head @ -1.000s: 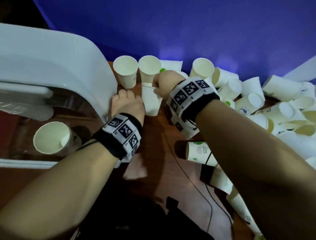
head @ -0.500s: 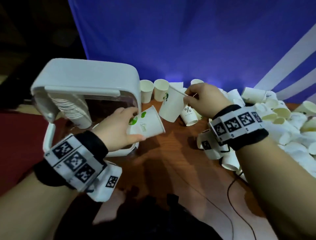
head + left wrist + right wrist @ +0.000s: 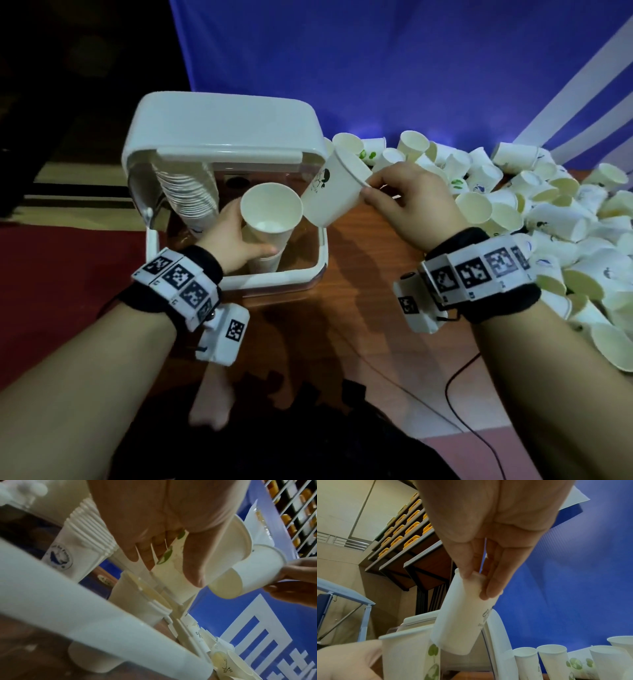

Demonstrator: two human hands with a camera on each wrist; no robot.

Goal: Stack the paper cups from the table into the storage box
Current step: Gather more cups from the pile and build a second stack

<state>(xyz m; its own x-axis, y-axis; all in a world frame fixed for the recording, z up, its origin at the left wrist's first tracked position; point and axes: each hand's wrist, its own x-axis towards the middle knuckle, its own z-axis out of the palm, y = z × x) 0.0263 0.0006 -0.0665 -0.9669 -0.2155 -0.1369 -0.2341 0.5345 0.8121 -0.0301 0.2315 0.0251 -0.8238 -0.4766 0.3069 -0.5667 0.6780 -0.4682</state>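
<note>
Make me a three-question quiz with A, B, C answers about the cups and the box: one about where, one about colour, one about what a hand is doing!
1. Where is the cup in the left hand?
A. Over the open storage box
B. On the floor
C. On the loose cup pile

2. What colour is the backdrop behind the table?
A. Red
B. Blue
C. Yellow

3. How does the right hand hold its cup?
A. Flat on an open palm
B. Crushed in a fist
C. Pinched at the rim, tilted

Answers: 1 A, the left-hand cup sits above a short stack in the box. 2 B, the head view shows blue cloth. 3 C, fingers pinch the rim while the base leans towards the other cup.
</note>
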